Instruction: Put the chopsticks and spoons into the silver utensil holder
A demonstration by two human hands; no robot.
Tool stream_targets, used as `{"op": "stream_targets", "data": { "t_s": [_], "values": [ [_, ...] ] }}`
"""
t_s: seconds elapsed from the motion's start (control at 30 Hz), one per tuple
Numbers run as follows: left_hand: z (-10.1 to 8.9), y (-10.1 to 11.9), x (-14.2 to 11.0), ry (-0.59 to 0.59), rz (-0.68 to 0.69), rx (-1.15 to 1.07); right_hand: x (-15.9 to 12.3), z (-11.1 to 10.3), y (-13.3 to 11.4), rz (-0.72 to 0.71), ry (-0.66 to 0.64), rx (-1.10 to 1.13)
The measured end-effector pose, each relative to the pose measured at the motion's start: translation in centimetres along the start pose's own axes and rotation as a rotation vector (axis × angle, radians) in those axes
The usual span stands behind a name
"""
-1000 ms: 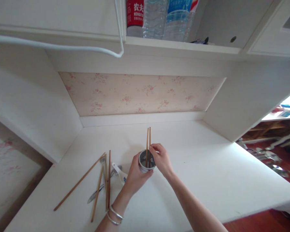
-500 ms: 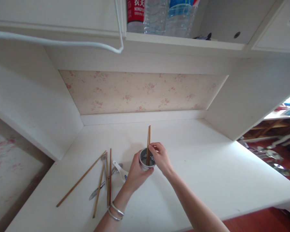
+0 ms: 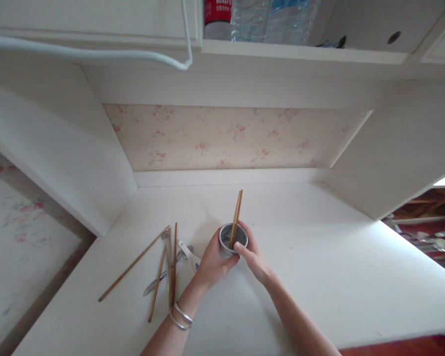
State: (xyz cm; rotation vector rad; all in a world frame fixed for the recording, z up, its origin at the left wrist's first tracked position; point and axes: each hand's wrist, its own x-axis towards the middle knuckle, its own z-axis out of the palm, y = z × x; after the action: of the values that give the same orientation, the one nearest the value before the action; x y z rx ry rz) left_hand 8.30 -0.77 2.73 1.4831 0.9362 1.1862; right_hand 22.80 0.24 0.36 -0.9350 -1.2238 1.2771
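A small round metal cup (image 3: 233, 238) with a perforated bottom stands on the white desk (image 3: 319, 277). Two wooden chopsticks (image 3: 237, 215) lean in it, tips down. My left hand (image 3: 215, 262) wraps the cup's left side. My right hand (image 3: 254, 254) cups its right side, fingers curled against the wall. Left of the cup lie several loose chopsticks (image 3: 159, 269), a metal spoon (image 3: 166, 247) and a white ceramic spoon (image 3: 190, 255).
A floral back panel (image 3: 230, 138) closes the desk's rear. An upper shelf holds water bottles (image 3: 259, 20). A white cable (image 3: 96, 54) hangs under the shelf. White side walls flank the desk.
My right hand has let go of the chopsticks and dropped onto the cup's side. The chopsticks now lean to the right in the cup. The view shifted slightly.
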Motion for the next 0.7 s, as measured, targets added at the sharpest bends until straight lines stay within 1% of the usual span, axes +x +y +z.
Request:
{"op": "stream_targets", "data": {
  "t_s": [0.07,0.17,0.23,0.27,0.3,0.37,0.4,0.43,0.5,0.57,0.6,0.63,0.7],
  "values": [
    [-0.1,0.1,-0.1,-0.012,0.025,0.029,-0.4,0.1,0.6,-0.015,-0.031,0.049],
    [-0.8,-0.2,-0.9,-0.015,0.031,0.141,-0.5,0.2,1.0,-0.043,-0.031,0.014],
    [-2.0,-0.2,-1.7,0.046,-0.002,0.234,-0.5,0.1,1.1,-0.049,-0.021,-0.026],
    [-3.0,0.0,-2.2,0.087,-0.029,0.275,-0.5,0.1,1.1,-0.047,-0.016,-0.04],
    [-4.2,0.2,-2.6,0.13,-0.055,0.31,-0.5,0.0,1.1,-0.04,-0.014,-0.047],
    [-7.4,0.8,-3.4,0.182,-0.123,0.434,-0.6,-0.1,1.2,-0.026,-0.017,-0.047],
    [-9.4,1.0,-3.7,0.217,-0.155,0.538,-0.6,-0.2,1.2,-0.02,-0.02,-0.043],
    [-11.4,1.1,-4.1,0.223,-0.18,0.663,-0.7,-0.2,1.3,-0.017,-0.023,-0.039],
    [-15.7,0.9,-4.8,0.264,-0.217,0.92,-0.7,-0.2,1.3,-0.021,-0.023,-0.031],
    [-19.3,0.2,-5.7,0.217,-0.243,1.138,-0.6,-0.1,1.4,-0.027,-0.02,-0.029],
    [-20.7,-0.3,-6.1,0.183,-0.252,1.234,-0.6,-0.1,1.4,-0.029,-0.018,-0.029],
    [-21.8,-0.7,-6.5,0.156,-0.26,1.307,-0.6,-0.1,1.4,-0.031,-0.018,-0.028],
    [-23.0,-1.5,-7.1,0.079,-0.29,1.373,-0.5,-0.1,1.4,-0.032,-0.018,-0.023]
  ]
}}
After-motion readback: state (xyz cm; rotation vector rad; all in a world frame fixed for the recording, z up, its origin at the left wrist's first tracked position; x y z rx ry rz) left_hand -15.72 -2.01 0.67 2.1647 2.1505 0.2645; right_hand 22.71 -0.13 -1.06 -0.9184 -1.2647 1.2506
